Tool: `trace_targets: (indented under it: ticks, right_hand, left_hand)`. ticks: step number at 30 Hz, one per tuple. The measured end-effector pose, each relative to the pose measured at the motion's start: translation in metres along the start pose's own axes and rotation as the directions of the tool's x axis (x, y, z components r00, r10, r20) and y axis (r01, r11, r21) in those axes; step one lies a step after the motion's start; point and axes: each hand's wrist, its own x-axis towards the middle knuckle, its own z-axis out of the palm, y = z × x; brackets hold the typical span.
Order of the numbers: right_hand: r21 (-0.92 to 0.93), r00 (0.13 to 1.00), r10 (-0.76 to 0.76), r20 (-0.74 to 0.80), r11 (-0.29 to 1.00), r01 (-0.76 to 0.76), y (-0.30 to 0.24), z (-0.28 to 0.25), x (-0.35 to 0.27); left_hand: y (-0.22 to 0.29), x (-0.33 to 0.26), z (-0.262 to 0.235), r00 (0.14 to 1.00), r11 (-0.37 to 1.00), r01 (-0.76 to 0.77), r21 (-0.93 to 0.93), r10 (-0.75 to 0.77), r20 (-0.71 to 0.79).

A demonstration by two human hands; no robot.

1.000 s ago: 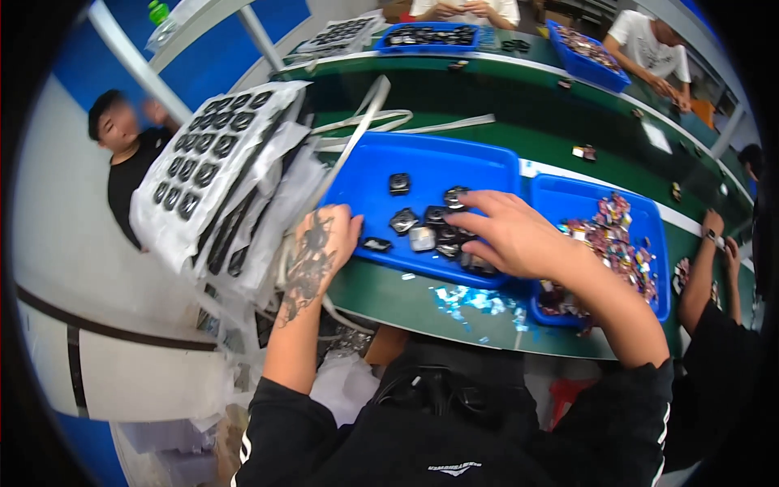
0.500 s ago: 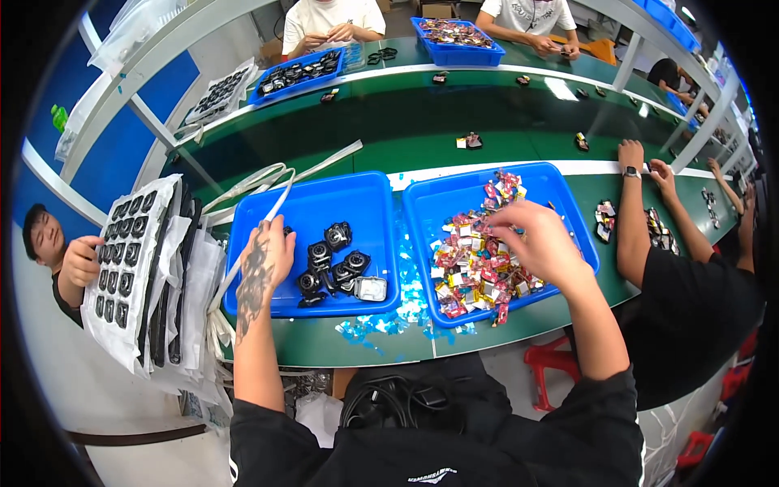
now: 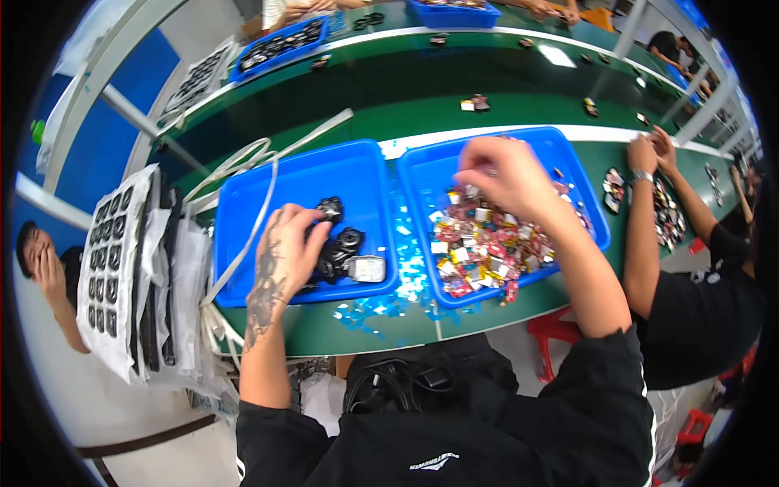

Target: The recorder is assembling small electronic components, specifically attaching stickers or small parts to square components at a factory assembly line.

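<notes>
I see the left hand, half-spread, reach black modules; right hand, pinch unclear, rises over coloured parts. Work spans both trays.

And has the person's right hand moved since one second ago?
Yes, rightward: the right hand was at the black parts in the left blue tray, and is now above the colourful pieces in the right blue tray.

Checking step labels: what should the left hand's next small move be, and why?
Probably close the left hand on the nearest black part in the left blue tray: it reaches right up to that part, while the right hand is over the colourful pieces in the right blue tray. Whether the left already grips anything is unclear.
</notes>
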Motion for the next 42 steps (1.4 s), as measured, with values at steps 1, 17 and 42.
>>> trace_targets:
  ticks: [1, 17, 42]
  right_hand:
    - [0.071, 0.996, 0.086, -0.030, 0.994, -0.084, -0.005, -0.010, -0.007]
    - [0.680, 0.980, 0.197, 0.011, 0.717, -0.152, -0.060, 0.040, -0.023]
    - [0.794, 0.990, 0.101, -0.102, 0.608, 0.020, -0.064, 0.046, -0.038]
  left_hand:
    - [0.004, 0.000, -0.001, 0.999, 0.998, -0.041, -0.048, 0.040, -0.021]
    - [0.087, 0.022, 0.018, 0.972, 0.580, 0.110, -0.807, 0.109, 0.210]
    - [0.030, 0.007, -0.002, 0.947, 0.826, -0.025, -0.563, 0.200, 0.251]
